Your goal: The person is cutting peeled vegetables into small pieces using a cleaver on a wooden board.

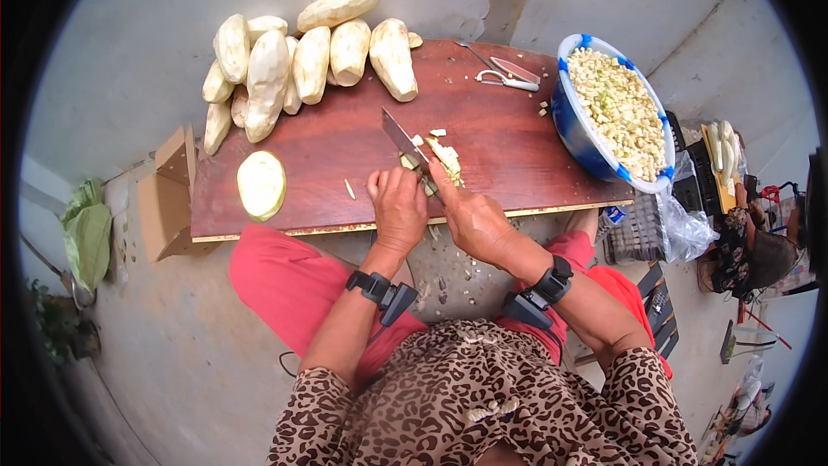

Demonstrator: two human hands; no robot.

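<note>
On a reddish-brown table (pixel 319 177), the right hand (pixel 479 220) wraps its fingers around a knife (pixel 404 135), the blade pointing away and leftward, apparently for a controlled cut. The left hand (pixel 399 200) sits just beside the blade, fingers bent close together, probably to steady the work; whether they pinch anything, I cannot tell. Pale vegetable pieces (pixel 446 155) lie by the blade, cream-white and unevenly cut. A blue-and-white basin (pixel 565 125) of small pale cubes (pixel 617 108) stands rightward, perhaps for easy reach.

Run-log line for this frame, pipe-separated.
left hand: at cut pieces | right hand: gripping knife | blue basin: pale cubes, right end of tabletop | peeled roots: heaped, tabletop's far left
</note>
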